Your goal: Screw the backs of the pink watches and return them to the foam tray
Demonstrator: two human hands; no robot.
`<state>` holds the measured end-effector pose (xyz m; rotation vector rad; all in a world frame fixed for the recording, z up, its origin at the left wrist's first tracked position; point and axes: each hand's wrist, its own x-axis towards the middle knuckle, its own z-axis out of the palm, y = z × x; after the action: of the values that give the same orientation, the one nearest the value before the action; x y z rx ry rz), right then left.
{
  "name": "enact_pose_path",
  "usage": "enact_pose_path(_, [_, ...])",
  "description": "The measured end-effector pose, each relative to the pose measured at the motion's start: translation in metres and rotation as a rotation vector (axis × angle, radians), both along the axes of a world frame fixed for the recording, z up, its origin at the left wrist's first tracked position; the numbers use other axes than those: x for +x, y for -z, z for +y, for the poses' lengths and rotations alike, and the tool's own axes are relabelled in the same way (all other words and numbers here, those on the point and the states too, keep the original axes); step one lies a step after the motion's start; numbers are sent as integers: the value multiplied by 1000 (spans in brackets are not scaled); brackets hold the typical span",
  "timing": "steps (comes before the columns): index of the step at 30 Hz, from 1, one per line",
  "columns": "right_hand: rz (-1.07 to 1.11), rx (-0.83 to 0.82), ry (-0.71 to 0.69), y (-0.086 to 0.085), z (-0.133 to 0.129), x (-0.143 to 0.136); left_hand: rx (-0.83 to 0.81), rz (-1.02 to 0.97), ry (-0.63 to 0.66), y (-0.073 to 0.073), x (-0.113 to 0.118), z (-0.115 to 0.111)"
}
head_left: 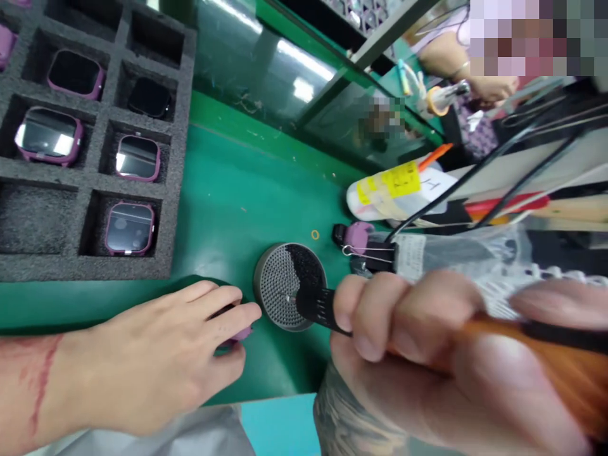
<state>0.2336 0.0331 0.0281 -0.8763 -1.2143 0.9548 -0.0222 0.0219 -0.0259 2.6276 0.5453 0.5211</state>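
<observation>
My right hand (pixel 413 354) is wrapped round an electric screwdriver with an orange body and a black nose (pixel 323 307). Its bit points down over a round grey screw dish (pixel 280 288), whose dotted plate has tiny black screws (pixel 306 269) heaped on one side. Whether the bit touches the dish I cannot tell. On the green mat, left of the dish, my left hand (pixel 175 348) has its fingers closed round a purple watch case (pixel 240 334), mostly hidden beneath them.
A grey foam tray (pixel 178 190) at the left holds several purple watches (pixel 130 228). A small orange ring (pixel 315 234), a purple part (pixel 358 237), a white bottle (pixel 375 196) and black cables (pixel 441 190) lie beyond the dish. Another person's arm (pixel 446 60) shows behind the glass panel.
</observation>
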Motion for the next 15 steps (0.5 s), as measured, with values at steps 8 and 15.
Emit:
enact_pose_path(8, [-40,-31,-89,5,4,6,56,-95,-115,1,1,-2])
enact_pose_path(15, [-70,-55,-79,6,4,2,61,-91,-102,0,3,1])
